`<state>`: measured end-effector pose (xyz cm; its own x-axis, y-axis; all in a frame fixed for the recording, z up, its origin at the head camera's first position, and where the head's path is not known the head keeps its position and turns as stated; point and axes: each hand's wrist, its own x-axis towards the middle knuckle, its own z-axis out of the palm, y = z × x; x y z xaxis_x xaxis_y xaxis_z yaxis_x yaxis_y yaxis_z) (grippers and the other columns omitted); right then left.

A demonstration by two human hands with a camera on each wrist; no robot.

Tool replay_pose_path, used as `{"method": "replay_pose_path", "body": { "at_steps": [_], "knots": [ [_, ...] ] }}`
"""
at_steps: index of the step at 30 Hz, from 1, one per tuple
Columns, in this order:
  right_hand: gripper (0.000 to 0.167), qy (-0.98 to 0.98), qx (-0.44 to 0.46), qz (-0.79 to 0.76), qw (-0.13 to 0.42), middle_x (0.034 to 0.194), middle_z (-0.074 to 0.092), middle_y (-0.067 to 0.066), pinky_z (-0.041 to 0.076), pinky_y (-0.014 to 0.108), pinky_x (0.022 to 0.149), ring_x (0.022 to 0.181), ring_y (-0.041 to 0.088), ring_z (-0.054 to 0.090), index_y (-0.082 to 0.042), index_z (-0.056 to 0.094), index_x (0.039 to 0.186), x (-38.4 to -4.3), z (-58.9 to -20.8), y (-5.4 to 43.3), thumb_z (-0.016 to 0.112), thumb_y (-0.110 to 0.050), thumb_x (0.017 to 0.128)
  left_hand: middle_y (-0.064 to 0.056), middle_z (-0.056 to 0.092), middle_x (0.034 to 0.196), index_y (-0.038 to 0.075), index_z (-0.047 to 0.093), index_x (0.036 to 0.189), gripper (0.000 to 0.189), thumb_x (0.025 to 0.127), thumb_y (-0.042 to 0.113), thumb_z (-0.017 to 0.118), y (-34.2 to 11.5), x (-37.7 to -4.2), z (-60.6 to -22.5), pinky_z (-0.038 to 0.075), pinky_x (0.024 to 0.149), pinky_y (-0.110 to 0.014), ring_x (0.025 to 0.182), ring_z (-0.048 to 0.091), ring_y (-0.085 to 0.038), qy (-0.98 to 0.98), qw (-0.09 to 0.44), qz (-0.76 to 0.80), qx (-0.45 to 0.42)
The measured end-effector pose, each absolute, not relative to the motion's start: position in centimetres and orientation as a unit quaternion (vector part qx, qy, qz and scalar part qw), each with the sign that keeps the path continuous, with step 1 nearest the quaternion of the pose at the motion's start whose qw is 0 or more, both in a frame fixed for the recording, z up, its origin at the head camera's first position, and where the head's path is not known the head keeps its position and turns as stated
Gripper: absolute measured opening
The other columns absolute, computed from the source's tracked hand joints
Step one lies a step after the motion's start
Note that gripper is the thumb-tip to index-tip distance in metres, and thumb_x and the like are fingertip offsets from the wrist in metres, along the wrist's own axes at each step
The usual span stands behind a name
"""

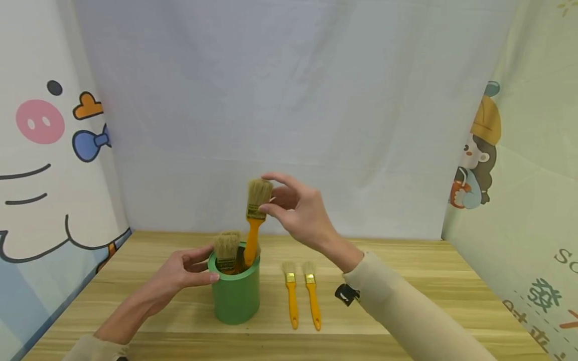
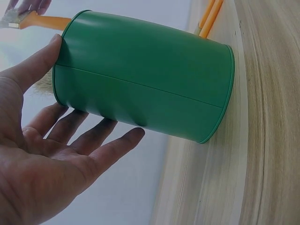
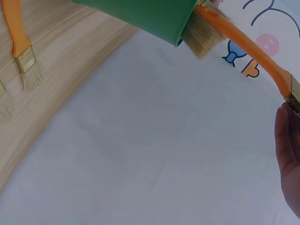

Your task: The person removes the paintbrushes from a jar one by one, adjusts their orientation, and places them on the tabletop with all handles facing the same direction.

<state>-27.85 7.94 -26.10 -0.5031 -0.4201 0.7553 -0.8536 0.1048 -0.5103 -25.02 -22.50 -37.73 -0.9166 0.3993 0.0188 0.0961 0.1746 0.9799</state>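
Note:
A green cylindrical can (image 1: 236, 298) stands upright on the table with paintbrushes in it. My left hand (image 1: 184, 268) holds the can at its rim, thumb at the near side and fingers round the left side; the left wrist view shows this left hand (image 2: 56, 145) against the can wall (image 2: 140, 70). My right hand (image 1: 304, 213) pinches an orange-handled paintbrush (image 1: 254, 235) near its metal band, bristles up, the handle's end at the can's mouth. Another paintbrush (image 1: 227, 248) stands bristles up in the can. In the right wrist view, the right hand (image 3: 290, 150) is partly cut off.
Two smaller paintbrushes, one left (image 1: 291, 298) and one right (image 1: 312, 298), lie side by side on the wooden table (image 1: 397, 301), right of the can. A pale cloth (image 1: 289, 100) hangs behind, with printed cloths at both sides.

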Motion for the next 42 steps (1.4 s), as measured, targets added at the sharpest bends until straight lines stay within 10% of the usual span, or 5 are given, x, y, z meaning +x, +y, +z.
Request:
{"method": "replay_pose_path", "body": {
  "at_steps": [42],
  "knots": [
    [0.050,-0.795,0.294,0.505,0.162,0.104,0.078,0.015,0.061,0.034,0.063,0.078,0.032,0.074,-0.006,0.065,0.141,-28.0,-35.1,18.2,0.079,0.002,0.093,-0.028,0.024,0.167,-0.006,0.023,0.164,0.089,0.098,0.018,0.077,-22.5,-24.9,-37.8,0.042,0.113,-0.057,0.147,0.038,-0.049,0.762,0.115,0.617,0.163]
  ]
}}
